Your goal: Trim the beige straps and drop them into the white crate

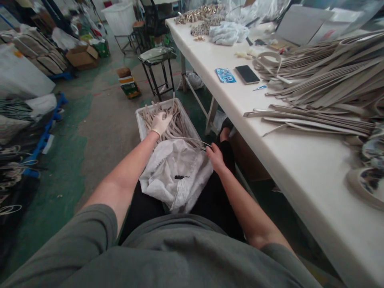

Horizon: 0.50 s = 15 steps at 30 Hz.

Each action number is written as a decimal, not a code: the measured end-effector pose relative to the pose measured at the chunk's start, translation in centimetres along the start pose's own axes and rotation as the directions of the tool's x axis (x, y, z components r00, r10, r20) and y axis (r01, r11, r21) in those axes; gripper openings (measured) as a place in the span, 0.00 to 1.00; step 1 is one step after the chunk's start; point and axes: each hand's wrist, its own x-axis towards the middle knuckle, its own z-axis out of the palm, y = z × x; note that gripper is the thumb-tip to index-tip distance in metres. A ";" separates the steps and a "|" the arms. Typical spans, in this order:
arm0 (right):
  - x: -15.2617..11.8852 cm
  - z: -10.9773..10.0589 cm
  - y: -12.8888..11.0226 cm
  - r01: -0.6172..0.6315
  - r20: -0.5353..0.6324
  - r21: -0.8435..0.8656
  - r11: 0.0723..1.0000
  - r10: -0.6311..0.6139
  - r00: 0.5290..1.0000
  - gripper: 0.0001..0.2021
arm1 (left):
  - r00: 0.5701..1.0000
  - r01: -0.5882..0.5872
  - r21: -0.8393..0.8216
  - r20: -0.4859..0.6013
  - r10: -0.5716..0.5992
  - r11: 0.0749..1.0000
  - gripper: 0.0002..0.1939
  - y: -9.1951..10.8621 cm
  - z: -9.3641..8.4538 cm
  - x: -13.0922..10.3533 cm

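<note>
My left hand [161, 123], in a pale glove, is over a white plastic bin [192, 127] full of beige straps [181, 123]. Its fingers are curled around a strap whose end sticks up beyond them. Bare, my right hand [215, 157] is closed at the bin's near right corner. It pinches the end of a thin strap [192, 139] that arcs leftward over the bin; a small dark bit shows at the fingertips. A crumpled white woven sack [177, 172] lies across my lap, against the bin's near side.
Along the right runs a white table [222, 60] with a thick pile of beige straps [327, 76], a phone [247, 74], a blue packet [225, 75], white gloves [228, 33] and metal fittings [201, 15]. Ahead stand a black-legged stool [159, 56] and a small carton [129, 83]. Blue pallets [45, 136] are at left.
</note>
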 end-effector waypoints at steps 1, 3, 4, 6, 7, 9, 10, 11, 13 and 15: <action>-0.4 0.9 0.2 0.087 0.092 -0.120 0.989 -0.076 0.993 0.24 | 0.995 -0.002 0.007 0.103 0.001 1.000 0.22 -1.1 1.3 -2.1; -2.3 2.2 0.7 0.368 0.413 -0.379 0.849 -0.201 0.888 0.19 | 0.965 0.004 0.023 0.264 -0.010 1.000 0.17 -3.3 4.1 -7.0; -3.6 2.4 0.9 0.511 0.582 -0.455 0.729 -0.190 0.790 0.16 | 0.945 0.009 0.035 0.327 -0.020 0.999 0.16 -4.3 5.4 -9.6; -6.4 2.4 1.6 0.656 0.771 -0.498 0.567 -0.058 0.635 0.12 | 0.892 0.008 0.074 0.451 -0.041 0.997 0.14 -6.4 7.5 -14.5; -7.6 2.0 1.9 0.669 0.797 -0.514 0.538 0.011 0.603 0.12 | 0.868 0.011 0.104 0.493 -0.061 0.995 0.14 -7.5 8.1 -16.7; -9.5 0.9 2.5 0.674 0.805 -0.561 0.480 0.129 0.579 0.13 | 0.824 0.018 0.183 0.553 -0.118 0.983 0.16 -9.5 8.5 -20.2; -10.2 0.3 2.9 0.684 0.803 -0.583 0.438 0.183 0.568 0.13 | 0.806 0.022 0.229 0.572 -0.153 0.973 0.18 -10.4 8.5 -21.6; -10.7 -0.2 3.2 0.695 0.798 -0.599 0.397 0.229 0.557 0.12 | 0.788 0.024 0.274 0.587 -0.187 0.961 0.21 -11.2 8.3 -22.6; -11.4 -0.5 3.9 0.723 0.789 -0.613 0.319 0.303 0.535 0.11 | 0.750 0.015 0.354 0.614 -0.245 0.935 0.28 -12.4 8.2 -24.0; -11.9 0.2 4.6 0.755 0.784 -0.606 0.252 0.350 0.513 0.12 | 0.713 -0.003 0.417 0.638 -0.290 0.909 0.32 -12.8 8.4 -24.5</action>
